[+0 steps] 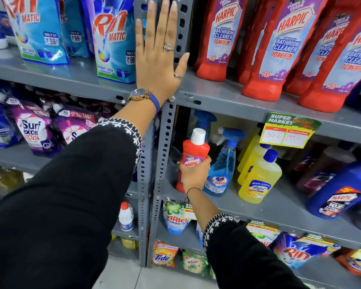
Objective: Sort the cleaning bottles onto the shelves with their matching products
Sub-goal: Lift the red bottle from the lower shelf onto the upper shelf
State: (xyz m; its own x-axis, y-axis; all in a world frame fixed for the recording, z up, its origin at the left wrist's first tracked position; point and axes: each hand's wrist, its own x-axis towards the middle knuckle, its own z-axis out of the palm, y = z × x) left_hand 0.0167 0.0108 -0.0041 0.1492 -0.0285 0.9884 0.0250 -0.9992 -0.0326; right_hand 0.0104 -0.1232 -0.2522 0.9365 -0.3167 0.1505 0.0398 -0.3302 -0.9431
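My right hand (194, 174) grips a small red Harpic bottle (193, 151) with a white cap. The bottle stands upright at the left end of the middle right shelf (227, 207), next to a blue Colin spray bottle (221, 170). My left hand (161, 51) lies flat and open against the grey shelf upright (165, 126), fingers spread, holding nothing. On the upper right shelf (227, 99) stands a row of large red Harpic bathroom cleaner bottles (277, 49).
Yellow Lizol bottles (258, 176) and a blue Harpic bottle (338, 192) share the middle right shelf. Rin Matic pouches (113, 42) and Surf Excel pouches (33, 130) fill the left shelves. Ariel, Tide and Rin packs sit lower down. A price tag (288, 132) hangs off the upper shelf edge.
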